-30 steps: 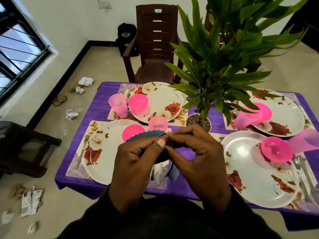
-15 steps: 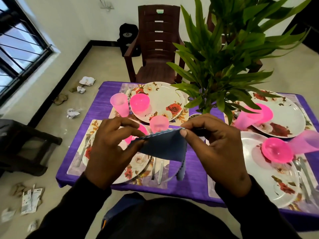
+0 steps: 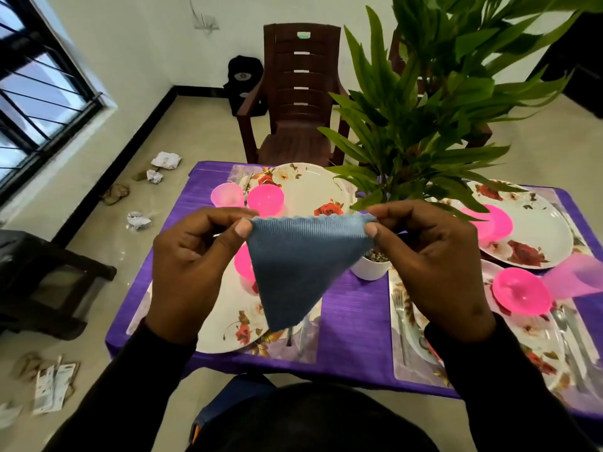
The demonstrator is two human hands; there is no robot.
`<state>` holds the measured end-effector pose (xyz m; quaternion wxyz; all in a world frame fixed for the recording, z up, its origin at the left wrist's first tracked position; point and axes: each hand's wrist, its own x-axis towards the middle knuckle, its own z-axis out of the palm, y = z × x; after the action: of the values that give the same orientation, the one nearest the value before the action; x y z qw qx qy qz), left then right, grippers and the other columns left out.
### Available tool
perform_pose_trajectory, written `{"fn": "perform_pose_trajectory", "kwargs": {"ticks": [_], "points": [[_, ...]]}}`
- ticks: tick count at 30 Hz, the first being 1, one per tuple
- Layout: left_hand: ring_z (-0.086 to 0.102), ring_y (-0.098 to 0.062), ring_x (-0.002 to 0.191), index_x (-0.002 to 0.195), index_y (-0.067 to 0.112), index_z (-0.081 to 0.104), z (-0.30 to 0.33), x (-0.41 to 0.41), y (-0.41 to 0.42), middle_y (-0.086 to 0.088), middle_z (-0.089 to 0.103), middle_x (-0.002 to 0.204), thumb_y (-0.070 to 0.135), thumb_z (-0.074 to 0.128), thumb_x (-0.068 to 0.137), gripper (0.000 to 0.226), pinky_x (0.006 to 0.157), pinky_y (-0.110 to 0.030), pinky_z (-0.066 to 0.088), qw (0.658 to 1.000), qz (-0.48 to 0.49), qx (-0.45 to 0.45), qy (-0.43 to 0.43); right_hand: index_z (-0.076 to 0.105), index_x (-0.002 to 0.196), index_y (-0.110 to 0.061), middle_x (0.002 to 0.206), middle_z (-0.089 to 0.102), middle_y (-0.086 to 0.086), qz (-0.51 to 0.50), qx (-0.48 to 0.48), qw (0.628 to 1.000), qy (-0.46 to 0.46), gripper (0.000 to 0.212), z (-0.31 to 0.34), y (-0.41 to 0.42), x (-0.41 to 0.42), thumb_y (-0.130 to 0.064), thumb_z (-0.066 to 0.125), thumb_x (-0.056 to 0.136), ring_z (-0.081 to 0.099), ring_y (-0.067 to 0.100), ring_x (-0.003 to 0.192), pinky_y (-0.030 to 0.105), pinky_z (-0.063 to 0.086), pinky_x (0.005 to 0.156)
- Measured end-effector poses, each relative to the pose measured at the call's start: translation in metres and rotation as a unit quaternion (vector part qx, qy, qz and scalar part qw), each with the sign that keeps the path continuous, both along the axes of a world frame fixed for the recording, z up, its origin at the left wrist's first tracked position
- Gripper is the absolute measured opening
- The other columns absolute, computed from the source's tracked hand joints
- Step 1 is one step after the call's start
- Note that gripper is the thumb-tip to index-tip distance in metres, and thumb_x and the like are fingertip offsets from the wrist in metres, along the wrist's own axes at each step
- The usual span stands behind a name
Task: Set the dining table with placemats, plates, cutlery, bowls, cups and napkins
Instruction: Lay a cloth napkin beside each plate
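1. We hold a blue napkin [image 3: 300,269] above the near edge of the purple table [image 3: 352,327], folded into a triangle pointing to 6 o'clock.
2. Our left hand [image 3: 192,265] pinches its 9 o'clock corner between thumb and curled fingers.
3. Our right hand [image 3: 434,265] pinches the 3 o'clock corner likewise.
4. Below lies a floral plate [image 3: 228,321]; a white plant pot [image 3: 370,270] stands at 1 o'clock.

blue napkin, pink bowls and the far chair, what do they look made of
Napkin: soft ribbed cloth, matte; fine ridges run across it, its top edge is scalloped, and it hangs limp between both hands' pinches.
Pink bowls: probably plastic, glossy and slightly translucent, with bright highlights.
Chair: dark brown, likely moulded plastic, judging by its smooth one-piece slotted back, though painted wood can't be excluded.
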<state>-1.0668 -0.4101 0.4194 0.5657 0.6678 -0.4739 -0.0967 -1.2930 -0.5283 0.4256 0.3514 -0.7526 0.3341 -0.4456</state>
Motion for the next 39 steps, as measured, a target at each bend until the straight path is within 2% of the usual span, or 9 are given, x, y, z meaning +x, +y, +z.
{"fn": "perform_pose_trajectory", "kwargs": {"ticks": [4, 7, 14, 18, 22, 25, 29, 35, 39], "points": [[0.071, -0.011, 0.091, 0.104, 0.021, 0.069, 0.005, -0.005, -0.01, 0.013, 0.074, 0.094, 0.03, 0.058, 0.093, 0.018, 0.077, -0.019, 0.058, 0.996, 0.013, -0.005, 0.088, 0.074, 0.111, -0.006, 0.098, 0.075, -0.005, 0.011, 0.034, 0.999, -0.02, 0.026, -0.002, -0.003, 0.004, -0.013, 0.072, 0.086, 0.071, 0.007, 0.091, 0.024, 0.06, 0.077], [0.071, -0.007, 0.089, 0.099, 0.028, 0.068, 0.006, -0.007, -0.013, 0.02, 0.073, 0.088, 0.025, 0.058, 0.097, 0.011, 0.072, -0.014, 0.055, 0.996, 0.016, -0.009, 0.09, 0.075, 0.107, -0.009, 0.098, 0.075, -0.007, 0.01, 0.012, 1.0, -0.007, 0.021, -0.001, -0.003, 0.003, -0.015, 0.071, 0.087, 0.071, 0.006, 0.089, 0.022, 0.06, 0.076], [0.07, -0.001, 0.088, 0.106, 0.021, 0.067, 0.004, -0.005, -0.012, 0.031, 0.07, 0.086, 0.023, 0.054, 0.1, 0.014, 0.07, -0.01, 0.054, 0.998, 0.011, 0.008, 0.064, 0.074, 0.101, -0.012, 0.087, 0.076, -0.006, 0.037, 0.051, 0.996, -0.065, 0.014, 0.004, 0.001, 0.0, -0.009, 0.073, 0.087, 0.072, 0.013, 0.075, 0.016, 0.055, 0.066], [0.071, -0.002, 0.088, 0.102, 0.027, 0.067, 0.005, -0.007, -0.012, 0.028, 0.072, 0.087, 0.022, 0.054, 0.1, 0.014, 0.069, -0.011, 0.054, 0.996, -0.002, 0.011, 0.086, 0.074, 0.1, -0.009, 0.086, 0.075, -0.006, 0.024, 0.049, 0.996, -0.068, 0.013, 0.006, 0.003, -0.003, -0.01, 0.072, 0.087, 0.07, 0.008, 0.071, 0.015, 0.054, 0.064], [0.072, -0.006, 0.09, 0.1, 0.033, 0.067, 0.003, -0.007, -0.013, 0.022, 0.073, 0.091, 0.03, 0.055, 0.097, 0.013, 0.071, -0.014, 0.056, 0.993, -0.033, 0.038, 0.102, 0.073, 0.096, -0.005, 0.074, 0.073, -0.004, 0.038, 0.061, 0.995, -0.067, 0.009, 0.006, 0.005, -0.012, -0.006, 0.072, 0.088, 0.069, 0.016, 0.061, 0.021, 0.056, 0.059], [0.071, -0.009, 0.089, 0.098, 0.031, 0.068, 0.002, -0.009, -0.014, 0.019, 0.073, 0.089, 0.041, 0.059, 0.086, 0.018, 0.072, -0.016, 0.057, 0.993, -0.061, 0.06, 0.085, 0.072, 0.092, -0.006, 0.073, 0.072, 0.002, 0.046, 0.07, 0.995, -0.056, 0.005, 0.006, 0.006, -0.023, -0.003, 0.071, 0.088, 0.07, 0.02, 0.061, 0.024, 0.057, 0.06], [0.07, -0.012, 0.082, 0.086, 0.027, 0.07, -0.004, -0.017, -0.018, 0.013, 0.073, 0.084, 0.037, 0.075, 0.072, 0.018, 0.066, -0.017, 0.057, 0.988, -0.119, 0.087, 0.045, 0.073, 0.091, -0.003, 0.071, 0.072, 0.004, 0.024, 0.079, 0.996, -0.033, 0.005, 0.0, 0.003, -0.035, -0.001, 0.072, 0.086, 0.07, 0.018, 0.062, 0.021, 0.056, 0.061], [0.07, -0.007, 0.078, 0.081, 0.031, 0.075, -0.023, -0.025, -0.05, 0.017, 0.074, 0.079, 0.02, 0.082, 0.078, 0.013, 0.065, -0.018, 0.053, 0.985, -0.146, 0.086, -0.011, 0.076, 0.092, -0.016, 0.085, 0.075, -0.004, -0.055, 0.055, 0.997, 0.017, 0.012, -0.014, -0.011, -0.045, -0.007, 0.077, 0.084, 0.072, 0.014, 0.078, 0.028, 0.06, 0.075], [0.069, -0.012, 0.084, 0.091, 0.025, 0.074, -0.013, -0.032, -0.063, 0.012, 0.073, 0.089, 0.019, 0.078, 0.086, 0.009, 0.069, -0.024, 0.055, 0.987, -0.15, 0.022, -0.053, 0.073, 0.094, -0.012, 0.088, 0.073, -0.006, -0.095, 0.015, 0.995, -0.003, 0.012, -0.006, -0.006, -0.057, -0.004, 0.075, 0.085, 0.07, 0.005, 0.083, 0.013, 0.053, 0.073]]}}
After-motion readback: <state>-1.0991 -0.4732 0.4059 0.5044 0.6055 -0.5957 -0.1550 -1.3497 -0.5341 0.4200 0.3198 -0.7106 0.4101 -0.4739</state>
